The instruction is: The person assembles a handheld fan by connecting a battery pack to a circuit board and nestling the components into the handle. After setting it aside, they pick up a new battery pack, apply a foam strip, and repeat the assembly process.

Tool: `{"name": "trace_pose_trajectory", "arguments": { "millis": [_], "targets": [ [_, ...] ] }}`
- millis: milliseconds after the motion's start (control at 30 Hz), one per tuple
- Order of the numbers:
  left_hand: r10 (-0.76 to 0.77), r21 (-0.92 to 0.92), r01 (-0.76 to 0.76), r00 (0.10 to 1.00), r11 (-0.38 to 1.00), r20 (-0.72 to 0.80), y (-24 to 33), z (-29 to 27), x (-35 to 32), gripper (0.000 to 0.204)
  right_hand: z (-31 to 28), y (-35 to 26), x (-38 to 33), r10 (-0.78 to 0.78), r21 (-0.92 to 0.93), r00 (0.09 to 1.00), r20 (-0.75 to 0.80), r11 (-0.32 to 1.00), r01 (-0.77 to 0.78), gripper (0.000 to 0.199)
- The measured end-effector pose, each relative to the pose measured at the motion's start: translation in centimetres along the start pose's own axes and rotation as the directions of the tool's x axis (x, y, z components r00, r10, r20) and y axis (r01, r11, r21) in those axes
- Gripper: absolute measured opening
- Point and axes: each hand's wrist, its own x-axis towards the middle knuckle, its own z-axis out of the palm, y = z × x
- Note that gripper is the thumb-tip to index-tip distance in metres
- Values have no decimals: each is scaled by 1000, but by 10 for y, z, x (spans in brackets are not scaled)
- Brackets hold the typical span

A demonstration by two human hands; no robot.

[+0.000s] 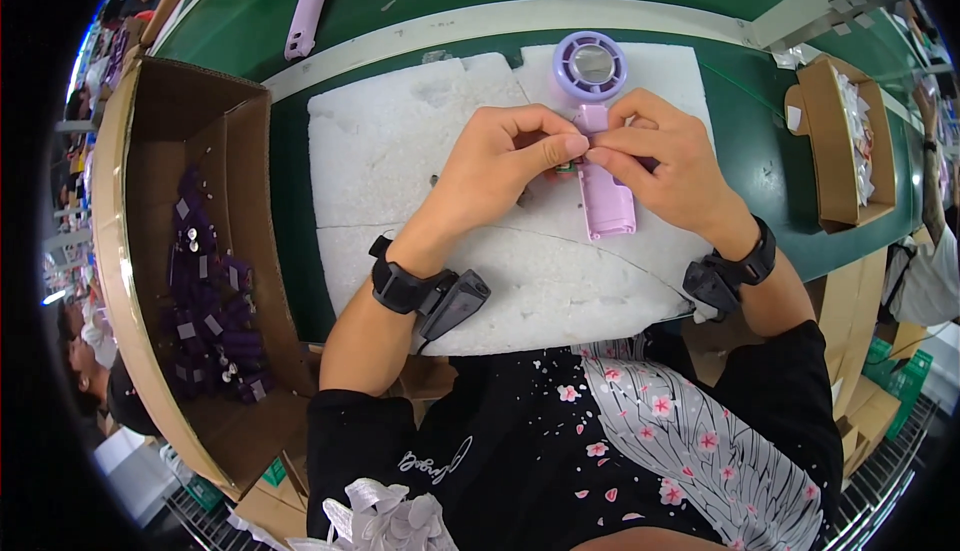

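A handheld fan lies on the white foam board, its round lavender head pointing away from me. Its pink handle shell is a hollow half, open side up. Over the upper part of this shell, my left hand and my right hand meet, thumbs and forefingers closed in a pinch. Just under the left thumb shows a small green piece, which looks like a circuit board. Whatever the fingertips hold between them is too small and covered to make out.
At left stands a deep cardboard box with several purple cylinders. A smaller carton with white packets is at right. Beyond the pale rail, a pink handle cover lies on the green surface. A metal bracket rises at far right.
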Motion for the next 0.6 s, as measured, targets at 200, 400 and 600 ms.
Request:
{"name": "trace_pose_trajectory", "arguments": {
  "millis": [200,400,600],
  "targets": [
    [-36,-40,38,998,998,48,6,-4,1,18,5,5,1,0,116,998,-65,993,8,8],
    [-60,13,59,994,998,89,17,-10,-3,24,3,6,0,57,209,998,-25,977,-51,9],
    [17,-28,-15,996,999,87,9,-14,0,31,4,4,1,53,207,999,14,977,-54,9]
  ]
}}
